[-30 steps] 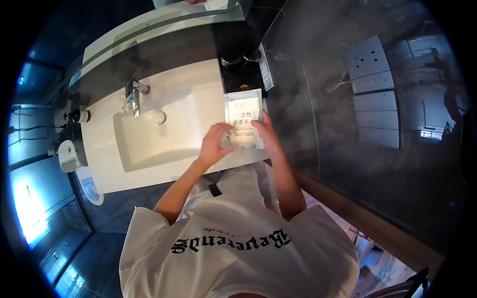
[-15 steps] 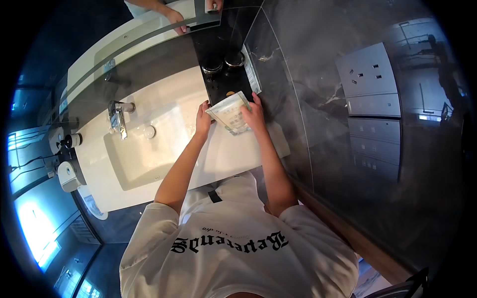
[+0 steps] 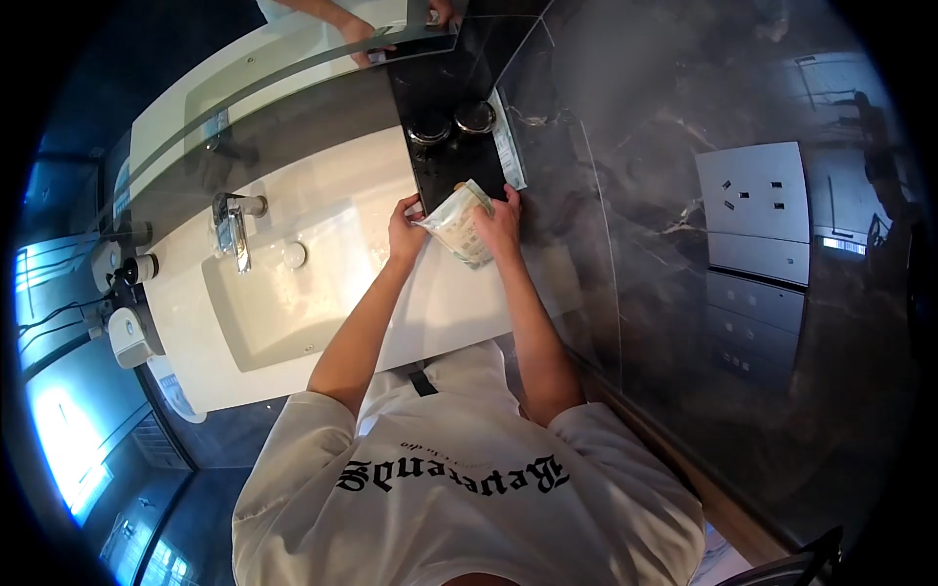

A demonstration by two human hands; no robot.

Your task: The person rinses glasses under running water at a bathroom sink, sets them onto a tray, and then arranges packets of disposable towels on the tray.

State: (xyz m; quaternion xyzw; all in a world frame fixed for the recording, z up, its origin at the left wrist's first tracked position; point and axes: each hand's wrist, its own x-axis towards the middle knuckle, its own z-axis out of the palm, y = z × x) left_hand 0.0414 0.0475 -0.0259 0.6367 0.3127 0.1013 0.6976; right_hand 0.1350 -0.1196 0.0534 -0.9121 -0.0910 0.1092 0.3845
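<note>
A pale, printed soft packet [image 3: 455,232] is between my hands, above the white counter beside the sink. My right hand [image 3: 498,225] grips its right side, with the thumb laid across the front. At the left upper corner, my left hand [image 3: 405,232] is closed on the packet's edge, where a bit of whitish material shows at the fingertips. The packet looks creased, and its lower end points toward me. Just beyond it lies a black tray [image 3: 445,176], partly covered by the packet and fingers.
Two dark round-lidded jars, a left one [image 3: 428,130] and a right one [image 3: 476,118], stand on the tray. A pale printed strip [image 3: 508,146] lies along the wall. Left are the sink [image 3: 234,322], faucet [image 3: 234,232] and drain plug [image 3: 294,256]. Wall sockets [image 3: 752,195] are at right.
My left hand has closed further on the packet's left edge. The packet has turned and now appears narrower and more creased. The view has shifted slightly.
</note>
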